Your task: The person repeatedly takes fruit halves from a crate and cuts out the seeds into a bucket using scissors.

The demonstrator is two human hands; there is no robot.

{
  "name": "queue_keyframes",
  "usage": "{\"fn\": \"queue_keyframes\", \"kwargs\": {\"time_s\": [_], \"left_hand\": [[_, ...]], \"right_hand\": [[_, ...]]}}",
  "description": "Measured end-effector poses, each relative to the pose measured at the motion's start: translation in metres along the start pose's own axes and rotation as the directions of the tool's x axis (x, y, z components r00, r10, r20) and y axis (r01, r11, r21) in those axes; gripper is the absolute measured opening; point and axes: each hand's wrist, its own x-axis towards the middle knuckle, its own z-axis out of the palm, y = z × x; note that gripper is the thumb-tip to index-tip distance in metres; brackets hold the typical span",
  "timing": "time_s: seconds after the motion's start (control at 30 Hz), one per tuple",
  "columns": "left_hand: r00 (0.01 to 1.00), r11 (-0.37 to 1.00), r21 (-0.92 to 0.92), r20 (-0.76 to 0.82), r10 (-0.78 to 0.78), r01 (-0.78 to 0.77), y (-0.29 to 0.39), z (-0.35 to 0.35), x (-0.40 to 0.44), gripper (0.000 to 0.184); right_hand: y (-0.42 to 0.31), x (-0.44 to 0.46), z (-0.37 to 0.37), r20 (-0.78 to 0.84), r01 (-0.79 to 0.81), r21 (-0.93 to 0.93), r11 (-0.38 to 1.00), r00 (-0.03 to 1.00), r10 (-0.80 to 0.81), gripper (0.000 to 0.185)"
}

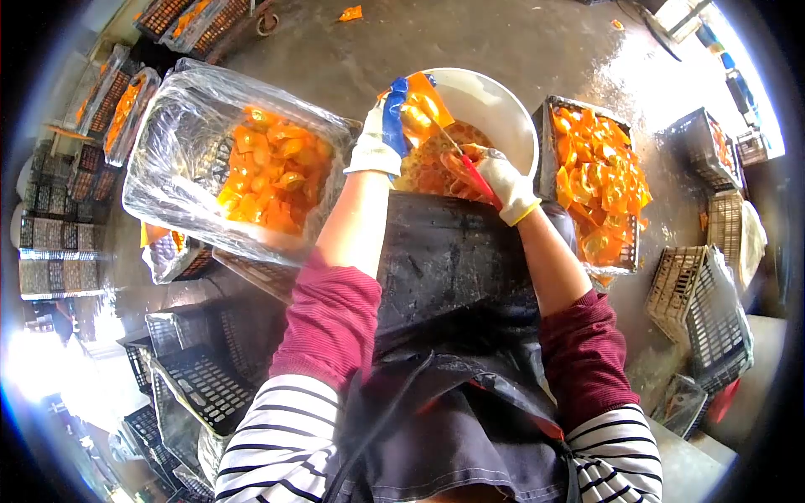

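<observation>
My left hand (380, 138), in a white glove with a blue patch, grips a shiny orange packet (423, 113) over a round white tub (511, 109). My right hand (501, 180), also gloved, is closed on the red handle of a knife (480, 178). Its thin blade points up and left, reaching the packet; whether it cuts in I cannot tell. Orange-brown wet contents (470, 138) lie inside the tub, too blurred to name. Left of my left hand, a crate lined with clear plastic (180, 159) holds several orange packets (277, 172).
To the right stands a dark crate (547, 134) heaped with orange packets (599, 176). Stacked black crates (210, 377) are at lower left, and more crates (696, 293) at far right. A loose orange scrap (350, 13) lies on the wet floor (335, 59).
</observation>
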Motion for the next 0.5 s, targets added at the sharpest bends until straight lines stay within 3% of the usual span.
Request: {"fn": "queue_keyframes", "kwargs": {"time_s": [0.1,0.13,0.2,0.33,0.37,0.47,0.5], "left_hand": [[0.999,0.995,-0.097,-0.049,-0.019,0.014,-0.007,-0.006,0.007,0.05],[1.0,0.997,-0.072,0.004,-0.009,0.009,-0.008,-0.006,0.007,0.049],[0.994,1.0,-0.022,0.109,0.011,-0.009,-0.01,-0.005,0.008,0.049],[0.978,0.996,-0.067,-0.198,-0.069,0.057,-0.002,0.011,-0.005,0.044],[0.988,0.999,-0.002,-0.153,-0.036,0.036,-0.003,0.01,-0.005,0.043],[0.998,0.985,0.173,-0.065,0.011,0.001,-0.012,0.002,-0.002,0.04],[0.997,0.975,0.221,-0.072,-0.001,0.017,-0.016,-0.002,0.0,0.039]], "right_hand": [[0.04,0.024,-0.012,0.031,0.143,0.193,0.971,0.988,-0.152,0.034],[0.039,0.024,-0.007,0.012,0.188,0.196,0.962,0.981,-0.194,0.034],[0.032,0.022,-0.003,-0.002,0.197,0.135,0.971,0.98,-0.198,0.034],[0.017,0.01,-0.003,-0.076,0.107,-0.261,0.959,0.988,-0.131,0.035],[0.009,0.005,0.0,-0.11,0.09,-0.388,0.917,0.984,-0.143,0.035],[-0.013,-0.008,0.009,-0.157,0.028,-0.401,0.916,0.983,-0.099,0.036],[-0.003,0.0,0.007,-0.172,0.096,-0.416,0.904,0.968,-0.182,0.036]]}}
